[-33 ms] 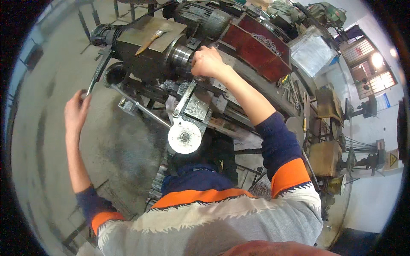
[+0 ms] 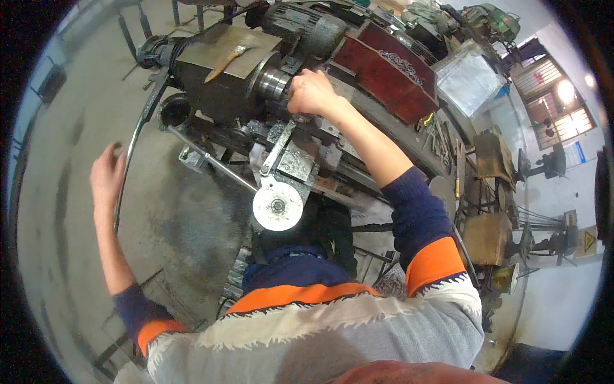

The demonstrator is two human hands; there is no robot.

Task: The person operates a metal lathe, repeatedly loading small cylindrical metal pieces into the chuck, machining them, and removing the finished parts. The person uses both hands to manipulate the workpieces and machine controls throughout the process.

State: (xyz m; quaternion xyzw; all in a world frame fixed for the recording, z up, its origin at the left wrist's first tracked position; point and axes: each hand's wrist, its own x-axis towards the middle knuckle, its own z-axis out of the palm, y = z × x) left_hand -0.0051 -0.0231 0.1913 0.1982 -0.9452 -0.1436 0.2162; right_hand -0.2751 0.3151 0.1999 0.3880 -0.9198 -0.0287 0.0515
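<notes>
My right hand (image 2: 311,93) is closed at the shiny metal spindle nose (image 2: 274,84) of a lathe. What its fingers grip, if anything, is hidden behind the fist. My left hand (image 2: 107,176) is out to the left, fingers loosely apart and empty. Just to its right runs a long metal lever (image 2: 132,137), coming down from the lathe headstock (image 2: 214,83); whether hand and lever touch is hard to make out. Below the spindle sit the tool slide (image 2: 296,160) and a round white handwheel (image 2: 277,206).
A wooden-handled brush (image 2: 224,66) lies on the headstock. A red-brown tray (image 2: 384,73) with metal shavings stands behind the lathe, by a motor (image 2: 306,27). A slanting rod (image 2: 214,160) projects toward the handwheel. Hand tools (image 2: 441,137) lie at the right.
My left hand has loosened from the lever and shifted slightly left and toward me. More of the lever now shows beside the hand. My right hand stays at the spindle.
</notes>
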